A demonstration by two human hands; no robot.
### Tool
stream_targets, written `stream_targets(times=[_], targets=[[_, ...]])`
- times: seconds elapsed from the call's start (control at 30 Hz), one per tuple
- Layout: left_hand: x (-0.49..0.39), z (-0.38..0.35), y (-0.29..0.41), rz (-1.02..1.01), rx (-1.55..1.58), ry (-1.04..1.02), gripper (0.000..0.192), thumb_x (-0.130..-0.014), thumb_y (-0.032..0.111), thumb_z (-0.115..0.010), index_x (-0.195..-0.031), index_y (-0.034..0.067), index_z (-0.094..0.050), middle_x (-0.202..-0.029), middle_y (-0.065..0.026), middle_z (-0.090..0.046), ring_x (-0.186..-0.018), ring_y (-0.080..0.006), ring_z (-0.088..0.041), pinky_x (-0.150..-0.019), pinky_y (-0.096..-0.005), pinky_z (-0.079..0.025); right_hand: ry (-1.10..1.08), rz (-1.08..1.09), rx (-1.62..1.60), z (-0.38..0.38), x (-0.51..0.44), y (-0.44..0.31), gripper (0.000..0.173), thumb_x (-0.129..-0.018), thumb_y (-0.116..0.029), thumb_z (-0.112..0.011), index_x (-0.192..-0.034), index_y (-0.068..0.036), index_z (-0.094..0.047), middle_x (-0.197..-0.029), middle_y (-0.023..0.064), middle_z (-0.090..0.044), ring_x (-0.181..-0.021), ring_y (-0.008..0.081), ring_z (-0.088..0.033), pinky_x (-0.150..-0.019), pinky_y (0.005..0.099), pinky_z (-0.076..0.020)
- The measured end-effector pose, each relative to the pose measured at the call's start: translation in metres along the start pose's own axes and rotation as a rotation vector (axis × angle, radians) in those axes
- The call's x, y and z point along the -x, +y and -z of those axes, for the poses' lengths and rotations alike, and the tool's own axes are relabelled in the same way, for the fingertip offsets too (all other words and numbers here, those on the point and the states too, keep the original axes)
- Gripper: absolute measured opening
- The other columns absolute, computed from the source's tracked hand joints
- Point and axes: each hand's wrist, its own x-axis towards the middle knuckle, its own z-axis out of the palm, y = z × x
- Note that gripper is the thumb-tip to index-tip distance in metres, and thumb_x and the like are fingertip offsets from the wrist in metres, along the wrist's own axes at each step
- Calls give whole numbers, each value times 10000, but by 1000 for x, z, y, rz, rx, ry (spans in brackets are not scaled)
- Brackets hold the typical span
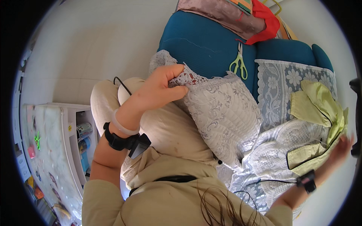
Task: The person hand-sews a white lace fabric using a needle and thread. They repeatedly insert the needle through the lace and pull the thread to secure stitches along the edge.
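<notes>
My left hand [161, 87] pinches the openwork lace border of a white quilted cloth [223, 110] with grey floral patterns. The cloth drapes from my lap across the seat of the blue sofa. Reddish spots show through the lace by my fingers. Far to the right, my right hand [340, 149] is blurred, beside a yellow-green garment [322, 104] with dark trim. Whether it touches the garment or holds anything cannot be made out. Scissors [239, 63] with light green handles lie on the blue sofa seat [198, 36], beyond the quilted cloth.
White lace covers [273, 82] drape over the sofa's right part. At the far end lie a mauve satin cloth [215, 12] and a red cloth [264, 24]. A marble-patterned table [48, 127] at left bears green scissors [37, 140]. A black cable [123, 84] runs near my knee.
</notes>
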Motion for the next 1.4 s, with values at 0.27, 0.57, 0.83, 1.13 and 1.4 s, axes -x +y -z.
stream_targets(times=[0.27, 0.57, 0.83, 1.13, 1.4], targets=[[-8, 31, 10, -251, -408, -167, 154, -784, 24, -714, -927, 8, -659, -917, -48, -593, -848, -131, -540, -752, -264, -423, -1489, -104, -91, -407, 209, 67, 336, -736, -224, -854, -912, -31, -642, -762, -20, -558, -681, 52, -475, -581, 223, -376], [-29, 33, -2, -168, -281, -80, 294, -722, 103, -783, -964, 37, -630, -819, -30, -547, -751, -145, -516, -653, -282, -406, -1558, -414, 195, -397, 204, 68, 276, -779, -171, -810, -708, -26, -586, -607, -84, -389, -578, 12, -314, -479, 236, -242], [-48, 39, 1, -233, -415, -182, 321, -703, 110, -771, -999, 55, -659, -878, -66, -608, -660, -159, -539, -598, -305, -441, -1498, -553, 218, -385, 185, 60, 180, -817, -128, -775, -809, -15, -635, -669, -100, -474, -615, -18, -374, -506, 195, -285], [-64, 39, -11, -513, -668, -178, 283, -697, 70, -770, -948, 18, -653, -921, -77, -561, -745, -209, -564, -649, -304, -447, -1513, -562, 257, -385, 186, 53, 196, -801, -78, -742, -959, 1, -656, -857, -31, -641, -744, 14, -535, -668, 184, -427], [-60, 16, -15, -281, -290, -262, 292, -673, 102, -792, -897, 0, -635, -763, -67, -569, -682, -155, -515, -616, -282, -427, -1495, -540, 250, -383, 186, 55, 221, -788, -91, -734, -965, 9, -648, -859, -32, -632, -755, 18, -525, -663, 191, -432]])
